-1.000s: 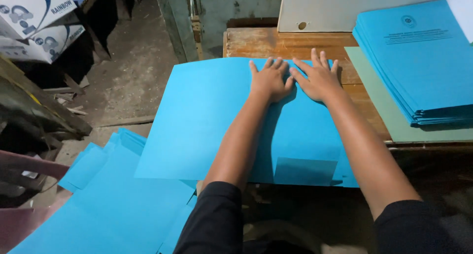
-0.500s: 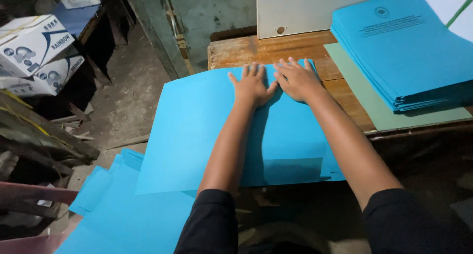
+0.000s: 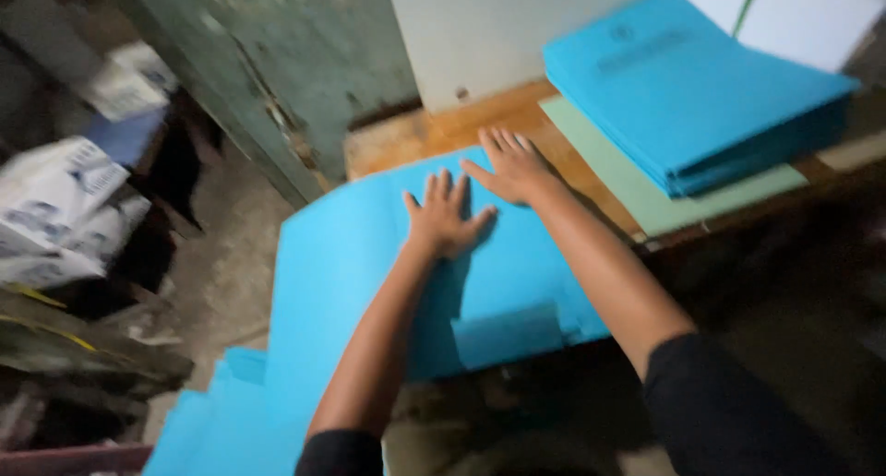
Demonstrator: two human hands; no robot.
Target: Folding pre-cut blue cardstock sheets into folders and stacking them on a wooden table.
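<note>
Wooden table [image 3: 420, 130], blue sheet [image 3: 351, 255], left hand [image 3: 445, 220] now lower than right hand [image 3: 513, 167], fingers flat, released.

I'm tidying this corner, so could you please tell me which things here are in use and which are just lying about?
In use: left hand and right hand flat on the big blue sheet; wooden table.
Lying about: stack of blue folders; green sheet; white boxes; blue sheets on the floor.

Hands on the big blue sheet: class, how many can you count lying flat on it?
2. The left hand lies flat near the blue sheet's middle; the right hand presses its far edge by the wooden table. No other hands show.
</note>
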